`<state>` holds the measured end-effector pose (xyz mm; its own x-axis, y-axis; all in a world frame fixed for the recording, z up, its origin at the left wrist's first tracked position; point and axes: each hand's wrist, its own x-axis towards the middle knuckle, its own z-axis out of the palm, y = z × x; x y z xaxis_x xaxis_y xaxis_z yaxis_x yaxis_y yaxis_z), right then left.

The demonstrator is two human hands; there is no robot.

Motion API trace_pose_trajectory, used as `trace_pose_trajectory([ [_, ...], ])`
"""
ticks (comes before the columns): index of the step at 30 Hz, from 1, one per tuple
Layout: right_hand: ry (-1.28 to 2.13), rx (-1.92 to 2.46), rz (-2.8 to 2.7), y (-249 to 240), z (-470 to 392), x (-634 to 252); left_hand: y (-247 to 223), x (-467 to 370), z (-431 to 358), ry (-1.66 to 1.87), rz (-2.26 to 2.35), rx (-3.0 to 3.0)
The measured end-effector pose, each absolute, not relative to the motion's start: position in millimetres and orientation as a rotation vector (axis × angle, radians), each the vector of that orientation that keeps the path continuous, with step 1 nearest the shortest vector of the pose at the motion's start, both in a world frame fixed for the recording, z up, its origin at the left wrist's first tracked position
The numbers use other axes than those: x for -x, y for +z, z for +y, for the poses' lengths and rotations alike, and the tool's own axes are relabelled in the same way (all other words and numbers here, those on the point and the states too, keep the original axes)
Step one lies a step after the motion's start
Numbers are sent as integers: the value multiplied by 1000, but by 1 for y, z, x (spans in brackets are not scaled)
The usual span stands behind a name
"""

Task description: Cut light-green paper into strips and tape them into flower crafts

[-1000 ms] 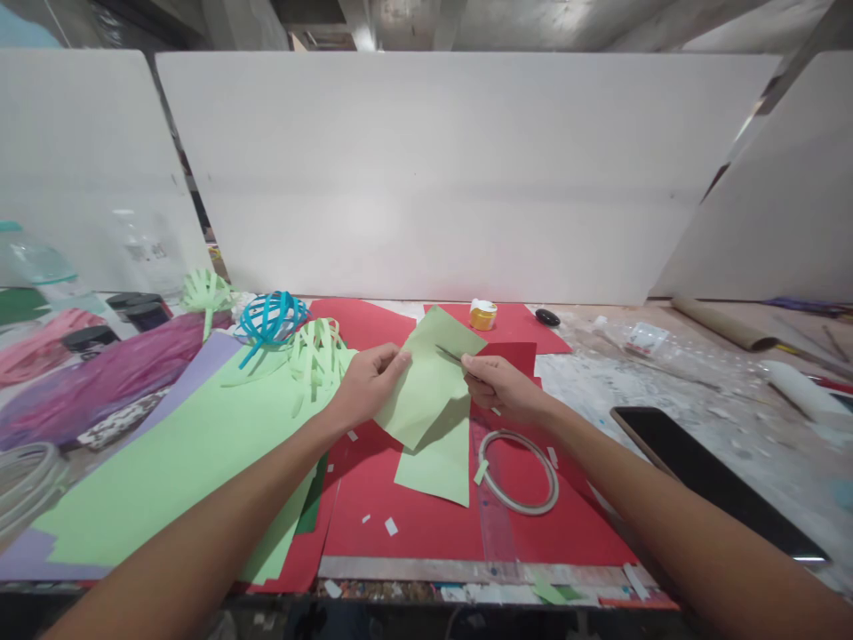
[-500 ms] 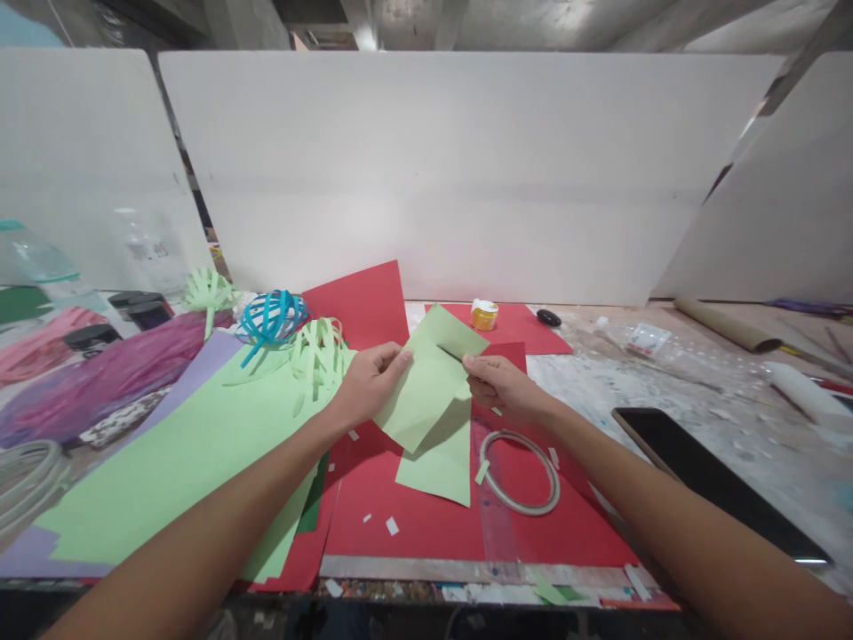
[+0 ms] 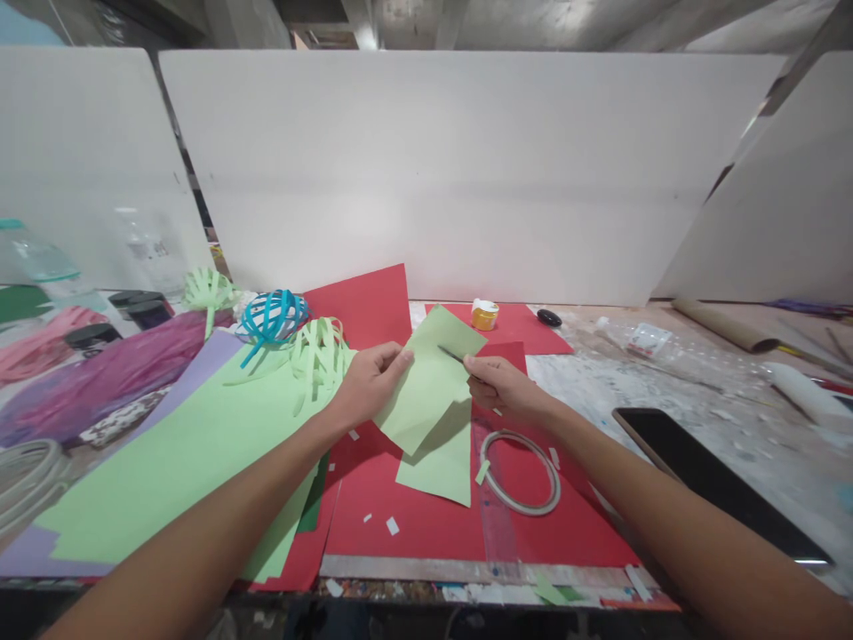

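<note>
My left hand (image 3: 377,378) pinches the left edge of a light green paper piece (image 3: 426,387), thumb on top. Against the right side of that paper, my right hand (image 3: 501,382) is closed around a pair of scissors (image 3: 453,354); only a thin dark blade shows on the paper, and the handles are hidden in the fingers. A second light green piece (image 3: 443,471) lies below the held paper, on red sheets (image 3: 406,538). Right of it, a roll of narrow tape (image 3: 555,484) rests over a clear ruler (image 3: 499,538).
Large light green sheets (image 3: 166,462) lie at left, with paper-strip shapes and a blue strip ball (image 3: 275,317) behind. A yellow jar (image 3: 484,315) stands on red paper at the back. On the right are a phone (image 3: 713,480) and a clear bottle (image 3: 666,347). White panels (image 3: 426,178) close off the back.
The scissors' dark blade looks narrower against the paper now, and my right hand has shifted very slightly right. My left hand and the held paper have hardly moved.
</note>
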<state>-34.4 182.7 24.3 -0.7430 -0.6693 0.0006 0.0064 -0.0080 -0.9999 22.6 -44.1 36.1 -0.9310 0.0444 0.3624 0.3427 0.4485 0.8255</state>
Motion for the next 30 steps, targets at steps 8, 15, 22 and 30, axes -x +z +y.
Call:
trace_pose_trajectory([
  [8, -1781, 690, 1773, 28, 182, 32, 35, -24, -43, -1446, -2433, 352],
  [15, -1806, 672, 1743, 27, 181, 31, 35, -24, -42, -1397, -2469, 412],
  [22, -1796, 726, 1752, 23, 179, 31, 34, -26, -37, -1368, -2529, 461],
  [30, -1860, 663, 1660, 28, 175, 24, 33, -29, -34, -1413, -2550, 481],
])
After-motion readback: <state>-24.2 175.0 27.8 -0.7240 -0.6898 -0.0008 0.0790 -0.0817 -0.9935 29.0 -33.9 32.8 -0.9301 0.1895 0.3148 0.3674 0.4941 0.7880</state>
